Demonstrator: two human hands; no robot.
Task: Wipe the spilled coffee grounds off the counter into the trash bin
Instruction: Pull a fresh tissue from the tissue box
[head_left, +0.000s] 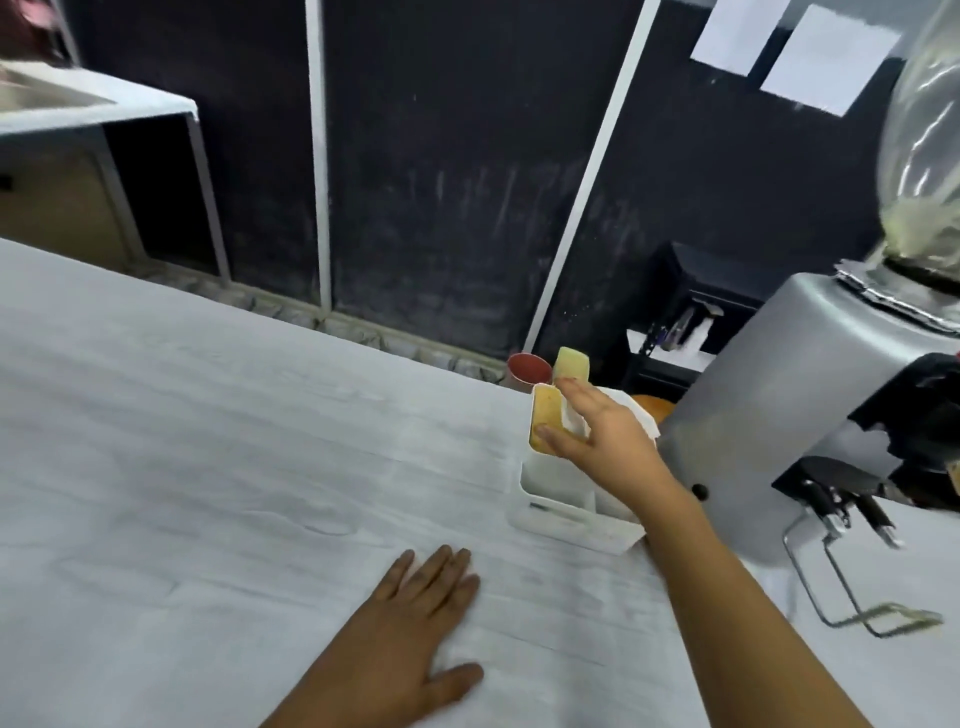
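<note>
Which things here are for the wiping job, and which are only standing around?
For the job: yellow sponge pinched by the right hand; white caddy holding it; counter, with the left hand flat on it.
Standing around: coffee grinder; red cup; second sponge; wire stand.

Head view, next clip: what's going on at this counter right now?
A person stands at a white counter. Their right hand reaches into a white caddy and takes hold of a yellow sponge standing in it. The left hand rests flat on the counter. A grinder stands to the right. No grounds or bin are visible.
</note>
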